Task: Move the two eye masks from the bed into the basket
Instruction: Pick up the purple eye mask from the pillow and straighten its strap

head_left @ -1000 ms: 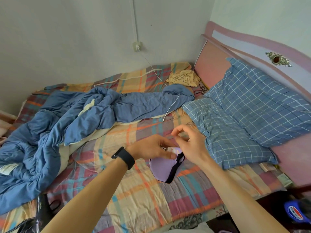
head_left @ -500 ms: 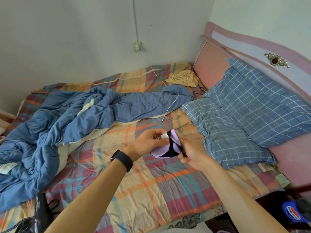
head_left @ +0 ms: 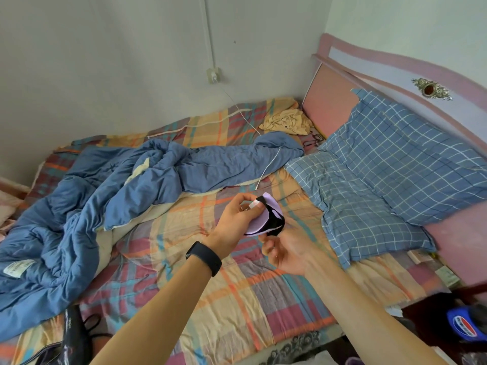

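A lilac eye mask (head_left: 266,221) with a black strap hangs in the air above the plaid bed sheet (head_left: 237,293). My left hand (head_left: 237,219), with a black band on its wrist, pinches the mask's upper edge. My right hand (head_left: 287,251) holds the mask's lower end and strap from below, fingers curled around it. I see no second eye mask and no basket.
A rumpled blue duvet (head_left: 110,196) covers the bed's left half. Two blue checked pillows (head_left: 390,175) lean on the pink headboard (head_left: 332,101). A white cable (head_left: 268,164) runs from the wall socket. A black bag (head_left: 71,335) lies at the near left edge.
Both hands lifted the mask off the sheet and turned it. My right hand slid down from above the mask to under it.
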Demonstrator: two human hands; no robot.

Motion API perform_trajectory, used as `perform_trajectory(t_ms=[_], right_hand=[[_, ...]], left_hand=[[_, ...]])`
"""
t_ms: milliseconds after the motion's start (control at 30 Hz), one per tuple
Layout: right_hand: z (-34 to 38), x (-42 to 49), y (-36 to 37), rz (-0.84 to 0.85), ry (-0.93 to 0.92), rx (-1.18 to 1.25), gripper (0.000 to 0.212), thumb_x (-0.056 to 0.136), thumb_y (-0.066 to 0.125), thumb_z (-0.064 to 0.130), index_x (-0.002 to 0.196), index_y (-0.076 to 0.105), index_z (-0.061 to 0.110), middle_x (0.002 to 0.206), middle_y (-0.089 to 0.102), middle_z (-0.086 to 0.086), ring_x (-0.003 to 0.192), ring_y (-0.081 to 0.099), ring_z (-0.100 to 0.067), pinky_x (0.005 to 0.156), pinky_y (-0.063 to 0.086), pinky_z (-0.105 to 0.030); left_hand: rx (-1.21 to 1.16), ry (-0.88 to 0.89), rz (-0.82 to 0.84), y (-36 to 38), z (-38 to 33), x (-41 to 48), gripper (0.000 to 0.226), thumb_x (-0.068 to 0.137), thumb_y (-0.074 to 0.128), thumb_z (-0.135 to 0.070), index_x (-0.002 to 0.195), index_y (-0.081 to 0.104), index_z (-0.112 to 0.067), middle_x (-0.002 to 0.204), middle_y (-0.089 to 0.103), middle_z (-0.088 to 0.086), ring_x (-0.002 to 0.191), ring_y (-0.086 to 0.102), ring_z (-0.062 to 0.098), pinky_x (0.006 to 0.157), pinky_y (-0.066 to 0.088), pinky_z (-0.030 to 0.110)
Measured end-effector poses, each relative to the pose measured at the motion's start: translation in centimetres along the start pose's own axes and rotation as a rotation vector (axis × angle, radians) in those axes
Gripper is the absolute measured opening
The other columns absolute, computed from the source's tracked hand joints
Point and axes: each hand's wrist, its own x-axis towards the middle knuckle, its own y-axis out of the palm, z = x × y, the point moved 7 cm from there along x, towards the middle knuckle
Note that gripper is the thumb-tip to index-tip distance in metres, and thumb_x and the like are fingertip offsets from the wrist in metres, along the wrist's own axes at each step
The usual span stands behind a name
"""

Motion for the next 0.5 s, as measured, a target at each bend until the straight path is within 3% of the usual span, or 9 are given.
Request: perform_trajectory(t_ms=[133,267,333,400,467,500], right_hand=[[-0.4,-1.1,0.5,0.111,-0.023,0.035,0.007,0.091,0.064,0.012,0.092,0.065,0.019,0.074,0.058,0.003,0.051,0.05,-0.006,0.038,0.043,-0.015],[0.6,-2.0,0.7,0.159,-0.177,0.026,0.02,0.087,0.065,0.005,0.101,0.066,0.019,0.084,0.064,0.003,0.067,0.059,-0.012,0.055,0.053,-0.026],[1.0,-2.1,1.0,0.074,-0.303,-0.137,0.025,0.08,0.073,0.011,0.103,0.066,0.016,0.09,0.067,0.001,0.067,0.059,-0.011,0.056,0.051,-0.025],[2.0,-2.8,0.9,-0.137,-0.57,-0.451,0.029,0.073,0.077,0.009,0.1,0.07,0.015,0.093,0.073,0.006,0.069,0.063,-0.007,0.061,0.048,-0.02],[1.9,-3.7,2.2,-0.17,-0.744,-0.613,0.03,0.077,0.065,-0.005,0.093,0.075,0.018,0.086,0.076,0.013,0.07,0.064,-0.006,0.066,0.048,-0.02],[1.4,-3.8,2.8,-0.136,-0.738,-0.6,0.035,0.079,0.059,-0.009,0.089,0.077,0.02,0.082,0.076,0.013,0.068,0.063,-0.008,0.066,0.048,-0.023]], left_hand=[[0.049,-0.008,-0.158,-2.1,0.4,-0.8,0.007,0.096,0.06,-0.017,0.089,0.057,-0.016,0.074,0.06,0.001,0.072,0.059,0.017,0.068,0.045,0.029],[0.112,-0.005,-0.173,-2.7,0.7,-1.8,0.004,0.094,0.062,-0.015,0.093,0.059,-0.017,0.088,0.067,0.009,0.085,0.066,0.026,0.08,0.052,0.043],[0.072,-0.005,-0.218,-3.1,0.5,-2.6,0.006,0.094,0.061,-0.016,0.097,0.062,-0.02,0.094,0.071,0.011,0.09,0.068,0.027,0.084,0.053,0.042],[0.043,0.009,-0.275,-4.0,0.2,-3.1,0.008,0.093,0.06,-0.019,0.099,0.065,-0.02,0.097,0.071,0.013,0.094,0.068,0.029,0.084,0.053,0.042],[0.068,0.021,-0.365,-5.4,-0.4,-4.0,0.009,0.092,0.061,-0.019,0.099,0.065,-0.015,0.085,0.065,0.01,0.085,0.063,0.025,0.077,0.049,0.037],[0.083,0.026,-0.415,-6.1,-0.6,-4.6,0.006,0.092,0.061,-0.016,0.097,0.063,-0.014,0.078,0.06,0.006,0.079,0.058,0.021,0.073,0.046,0.032]])
